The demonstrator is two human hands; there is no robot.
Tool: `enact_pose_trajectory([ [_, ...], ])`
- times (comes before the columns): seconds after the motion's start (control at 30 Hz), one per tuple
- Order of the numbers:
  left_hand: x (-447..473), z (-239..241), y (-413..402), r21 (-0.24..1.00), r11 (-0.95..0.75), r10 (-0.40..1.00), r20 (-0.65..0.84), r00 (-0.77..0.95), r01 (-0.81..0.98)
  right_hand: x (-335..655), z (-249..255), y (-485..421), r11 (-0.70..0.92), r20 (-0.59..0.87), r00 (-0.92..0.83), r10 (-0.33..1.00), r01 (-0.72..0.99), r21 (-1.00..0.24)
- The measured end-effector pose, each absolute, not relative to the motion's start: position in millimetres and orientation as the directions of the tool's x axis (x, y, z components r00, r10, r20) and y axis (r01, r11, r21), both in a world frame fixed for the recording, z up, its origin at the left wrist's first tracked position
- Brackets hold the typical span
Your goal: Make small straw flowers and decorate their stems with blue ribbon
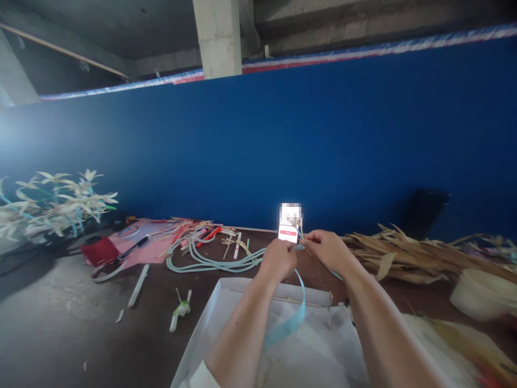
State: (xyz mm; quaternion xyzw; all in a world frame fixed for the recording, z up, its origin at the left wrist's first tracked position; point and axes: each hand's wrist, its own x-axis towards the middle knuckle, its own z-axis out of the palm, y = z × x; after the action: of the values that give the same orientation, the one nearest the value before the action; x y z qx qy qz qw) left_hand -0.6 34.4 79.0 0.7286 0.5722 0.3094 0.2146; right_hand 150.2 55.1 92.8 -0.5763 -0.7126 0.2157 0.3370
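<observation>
In the middle of the head view, my left hand (278,260) is closed with its fingertips together, close to my right hand. From beneath it a light blue tape (301,307) curves down over a white box. My right hand (329,249) pinches a thin stem that bears a small dried, straw-coloured flower (299,226). Under the right palm a pale blue end shows at the wrist. My fingers hide the exact point where tape and stem meet. Behind the hands stands a lit phone (287,234).
Loops of pale blue cord (218,265) lie to the left, near pink paper (137,256) and a red roll (99,250). White flowers (60,199) stand far left. Dried husks (404,253) and a white tub (480,293) are at right. The open white box (205,312) sits below my arms.
</observation>
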Motion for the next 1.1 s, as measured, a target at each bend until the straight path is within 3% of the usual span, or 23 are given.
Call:
enact_pose_trajectory([
  [0.6,-2.0,70.0,41.2,0.878,-0.17,0.982,0.115,0.148,0.448,154.5,90.4,59.2,0.264,0.239,-0.13,0.962,0.656,-0.707],
  [0.9,-7.3,81.0,37.3,0.559,-0.213,0.975,0.171,0.14,0.801,152.6,90.6,56.4,0.277,0.233,-0.156,0.96,0.654,-0.704],
  [1.1,-8.9,78.2,37.0,0.648,-0.29,0.954,0.137,0.267,0.704,153.1,90.7,56.3,0.273,0.221,-0.163,0.961,0.656,-0.704],
])
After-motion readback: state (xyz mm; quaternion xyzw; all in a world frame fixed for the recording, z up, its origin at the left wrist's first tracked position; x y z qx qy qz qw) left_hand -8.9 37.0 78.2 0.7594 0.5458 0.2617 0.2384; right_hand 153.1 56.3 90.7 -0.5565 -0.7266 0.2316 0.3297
